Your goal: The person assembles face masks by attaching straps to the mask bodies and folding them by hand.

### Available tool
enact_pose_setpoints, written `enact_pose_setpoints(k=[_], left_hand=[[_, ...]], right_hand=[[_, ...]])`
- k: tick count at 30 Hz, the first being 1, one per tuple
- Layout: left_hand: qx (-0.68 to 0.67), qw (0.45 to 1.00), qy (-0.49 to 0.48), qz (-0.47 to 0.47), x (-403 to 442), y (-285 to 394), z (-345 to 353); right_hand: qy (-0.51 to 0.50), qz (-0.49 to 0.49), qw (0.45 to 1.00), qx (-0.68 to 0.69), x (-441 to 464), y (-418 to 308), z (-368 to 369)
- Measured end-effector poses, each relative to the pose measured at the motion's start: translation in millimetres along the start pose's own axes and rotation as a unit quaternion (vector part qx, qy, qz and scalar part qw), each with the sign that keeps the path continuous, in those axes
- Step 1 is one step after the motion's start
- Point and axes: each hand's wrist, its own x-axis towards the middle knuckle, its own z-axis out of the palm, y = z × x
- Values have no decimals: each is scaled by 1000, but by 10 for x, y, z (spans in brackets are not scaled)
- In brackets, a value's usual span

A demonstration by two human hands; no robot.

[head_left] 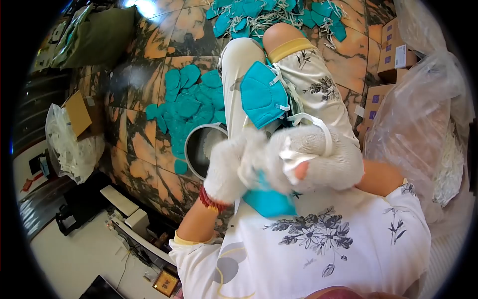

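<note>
My left hand (230,162), in a white knitted glove, is closed in front of my belly and a little blurred. Touching it, my right hand (318,154) wears the same kind of glove, fingers curled and one bare fingertip showing. A teal face mask (270,202) hangs below the two hands, its upper part hidden by them. White elastic straps (317,121) loop over my right hand. Another teal face mask (264,94) with white straps rests on my lap, beyond the hands.
Loose teal mask pieces (191,104) are heaped on the marble floor at left, by a metal pot (199,149). Strapped masks (249,17) pile up ahead. Cardboard boxes (396,55) and a clear plastic bag (418,109) stand at right. Another bagged carton (74,134) is far left.
</note>
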Motion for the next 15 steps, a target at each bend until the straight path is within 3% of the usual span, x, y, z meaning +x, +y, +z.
enact_pose_setpoints(k=[1, 3, 4, 5, 7, 8, 10, 11, 12, 13, 14, 15], left_hand=[[-20, 999, -22, -15, -51, 94, -12], [-29, 995, -84, -42, -132, 302, -85], [-19, 991, -124, -55, -167, 375, -128], [-26, 990, -137, -37, -240, 355, -102], [-13, 986, -162, -26, -352, 353, -80], [66, 987, -149, 16, -407, 316, -83], [223, 963, -118, 100, -526, 97, -138], [258, 964, 2, 57, -623, -144, -331], [293, 947, 128, 21, -634, -372, -539], [142, 969, 178, -96, -618, -329, -650], [-16, 949, 222, -221, -682, -195, -714], [-16, 960, 188, -208, -687, -50, -716]], right_hand=[[-16, 15, 998, 66, -52, 36, 36], [-24, 53, 997, 43, -123, -111, 170], [-1, 74, 996, -45, -172, -247, 274], [-7, 159, 987, -14, -266, -328, 303], [-22, 134, 979, -151, -450, -336, 209], [-30, 121, 968, -217, -522, -341, 177], [139, 236, 941, -201, -1005, -424, 71], [218, 239, 929, -180, -1150, -485, 7], [282, 170, 934, -138, -1203, -578, 0], [329, 107, 932, -106, -1177, -671, -7], [354, 82, 922, -132, -1058, -717, 0], [370, 102, 894, -233, -983, -593, 54]])
